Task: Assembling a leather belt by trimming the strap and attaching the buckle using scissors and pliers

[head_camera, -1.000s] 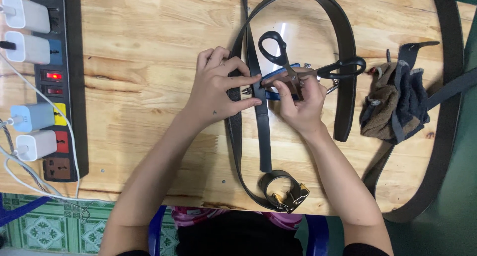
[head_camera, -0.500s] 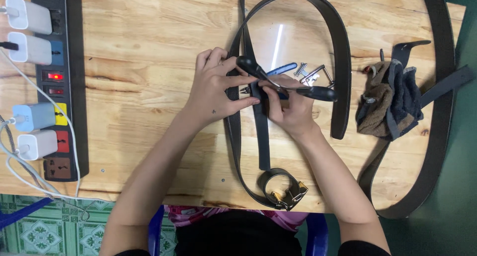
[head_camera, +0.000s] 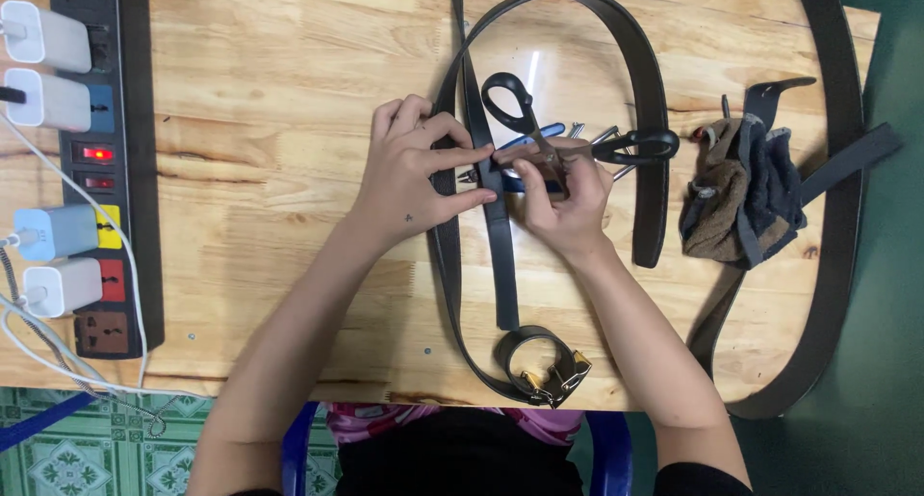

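A dark leather belt [head_camera: 500, 255] lies looped on the wooden table [head_camera: 269, 92], its coiled end with a brass buckle [head_camera: 553, 376] at the near edge. My left hand [head_camera: 414, 174] pinches the strap near the middle of the table. My right hand [head_camera: 568, 198] sits just right of it, gripping black-handled scissors [head_camera: 525, 106] near their pivot. The handles are spread and point away from me. The blades are hidden under my fingers at the strap. A blue-handled tool [head_camera: 537, 133] and small metal pieces [head_camera: 602, 135] lie just behind my right hand.
A black power strip [head_camera: 106, 169] with white chargers [head_camera: 48, 34] and cables runs along the left edge. A brown and dark cloth bundle [head_camera: 741, 193] lies at the right, inside a second long dark belt [head_camera: 847, 217]. A blue chair [head_camera: 298, 448] is below.
The scissor handles were spread, came together half a second ago, and are spread again now. Both hands stayed at the same spot on the strap.
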